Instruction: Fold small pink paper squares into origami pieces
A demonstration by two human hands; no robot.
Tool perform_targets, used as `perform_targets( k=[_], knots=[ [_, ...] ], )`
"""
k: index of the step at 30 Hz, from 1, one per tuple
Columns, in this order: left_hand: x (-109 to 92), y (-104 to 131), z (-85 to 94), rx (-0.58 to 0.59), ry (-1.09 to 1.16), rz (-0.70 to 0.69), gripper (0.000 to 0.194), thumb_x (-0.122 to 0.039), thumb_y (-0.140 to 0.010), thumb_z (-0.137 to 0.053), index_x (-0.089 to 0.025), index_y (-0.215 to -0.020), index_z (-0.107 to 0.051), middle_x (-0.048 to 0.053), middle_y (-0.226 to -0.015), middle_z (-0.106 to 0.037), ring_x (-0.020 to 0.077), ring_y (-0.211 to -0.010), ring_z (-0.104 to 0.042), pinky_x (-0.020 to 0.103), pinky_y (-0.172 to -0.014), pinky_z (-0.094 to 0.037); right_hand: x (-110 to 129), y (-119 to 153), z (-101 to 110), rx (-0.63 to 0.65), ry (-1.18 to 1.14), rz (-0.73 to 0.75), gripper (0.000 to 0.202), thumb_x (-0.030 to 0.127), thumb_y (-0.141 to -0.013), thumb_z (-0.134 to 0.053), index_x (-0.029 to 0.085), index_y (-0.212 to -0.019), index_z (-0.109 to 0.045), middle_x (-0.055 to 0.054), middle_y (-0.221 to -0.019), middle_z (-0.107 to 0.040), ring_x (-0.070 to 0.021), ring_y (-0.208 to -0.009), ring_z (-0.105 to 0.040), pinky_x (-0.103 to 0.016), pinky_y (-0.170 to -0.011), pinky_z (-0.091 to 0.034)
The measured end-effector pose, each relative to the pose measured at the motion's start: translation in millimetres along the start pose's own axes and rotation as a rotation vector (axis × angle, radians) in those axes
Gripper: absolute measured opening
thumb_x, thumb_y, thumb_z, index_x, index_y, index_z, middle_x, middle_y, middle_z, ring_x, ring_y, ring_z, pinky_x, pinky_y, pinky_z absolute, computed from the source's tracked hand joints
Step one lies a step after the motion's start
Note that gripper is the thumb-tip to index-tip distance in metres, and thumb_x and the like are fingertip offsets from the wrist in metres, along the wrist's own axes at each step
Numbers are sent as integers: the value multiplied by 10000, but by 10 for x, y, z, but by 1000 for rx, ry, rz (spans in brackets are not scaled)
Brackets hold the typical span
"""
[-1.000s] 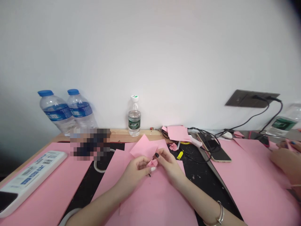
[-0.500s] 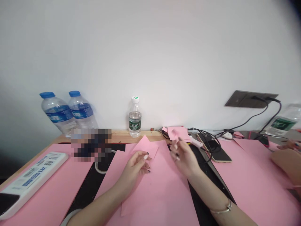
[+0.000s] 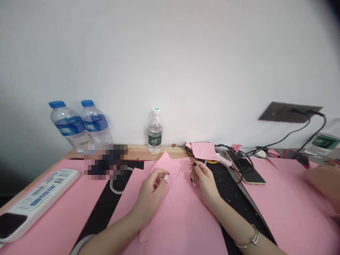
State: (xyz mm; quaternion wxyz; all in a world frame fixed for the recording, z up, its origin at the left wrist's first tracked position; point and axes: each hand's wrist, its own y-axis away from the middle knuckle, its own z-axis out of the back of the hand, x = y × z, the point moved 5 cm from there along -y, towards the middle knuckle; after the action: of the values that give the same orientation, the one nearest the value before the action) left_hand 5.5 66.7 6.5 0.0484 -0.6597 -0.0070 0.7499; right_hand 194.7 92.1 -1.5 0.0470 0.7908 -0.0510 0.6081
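My left hand (image 3: 153,184) is over the large pink sheet (image 3: 183,219), its thumb and fingertips drawn together. I cannot make out whether anything is between them. Just behind these fingertips lie smaller pink paper pieces (image 3: 165,161), one with a corner pointing to the wall. My right hand (image 3: 204,179) hovers at the sheet's right side, fingers loosely curled and partly apart, with nothing plainly held. A small folded pink paper (image 3: 236,147) shows by the cables near the wall, beyond my right hand.
A water bottle (image 3: 155,132) stands by the wall; two blue-capped bottles (image 3: 70,127) are at left. A white box (image 3: 39,202) lies on pink paper. At right are pink slips (image 3: 204,151), black cables (image 3: 240,166), a phone (image 3: 248,168) and another person's hand (image 3: 324,180).
The folded pink paper has left my right hand and is now farther right by the cables. My right hand has lowered slightly. My left fingers have drawn closer together.
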Motion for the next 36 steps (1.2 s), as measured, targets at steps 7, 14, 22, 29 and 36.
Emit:
perform_targets(
  k=[7,14,22,29,36],
  knots=[
    [-25,-150,207,-159,-620,-286,374,-126,-768,-517,-274,-1093,-626,78,-1170,-555,306,-1076,-452,481,-934,-332,59,27,-55,68,559,283,115,205,-772,-551,193,-873,-605,-35,-829,-617,-162,-681,-534,-283,-631,-431],
    [4,-180,177,-48,-198,-195,283,-151,-810,-482,-234,-992,-683,63,-1106,-637,242,-1053,-553,369,-906,-408,0,36,-83,107,528,272,95,274,-795,-586,207,-769,-523,-2,-725,-550,-158,-628,-505,-276,-579,-414],
    [68,-153,120,-84,147,76,156,-287,-754,-630,-195,-879,-609,35,-938,-660,199,-841,-620,279,-715,-468,-36,33,-86,41,173,174,369,298,-672,-737,249,-815,-400,23,-743,-576,-155,-607,-557,-286,-570,-464],
    [51,-208,30,115,367,104,332,-285,-718,-682,-204,-982,-497,34,-870,-667,207,-794,-643,330,-714,-499,-143,47,-174,256,149,1,219,359,-714,-699,203,-859,-645,-29,-757,-682,-215,-709,-642,-360,-698,-516],
    [45,-173,11,255,148,146,248,-382,-737,-658,-134,-732,-665,43,-716,-683,221,-692,-621,302,-607,-471,-97,136,-288,441,132,-23,200,301,-738,-694,210,-916,-677,-24,-849,-713,-207,-766,-663,-362,-768,-512]
  ],
)
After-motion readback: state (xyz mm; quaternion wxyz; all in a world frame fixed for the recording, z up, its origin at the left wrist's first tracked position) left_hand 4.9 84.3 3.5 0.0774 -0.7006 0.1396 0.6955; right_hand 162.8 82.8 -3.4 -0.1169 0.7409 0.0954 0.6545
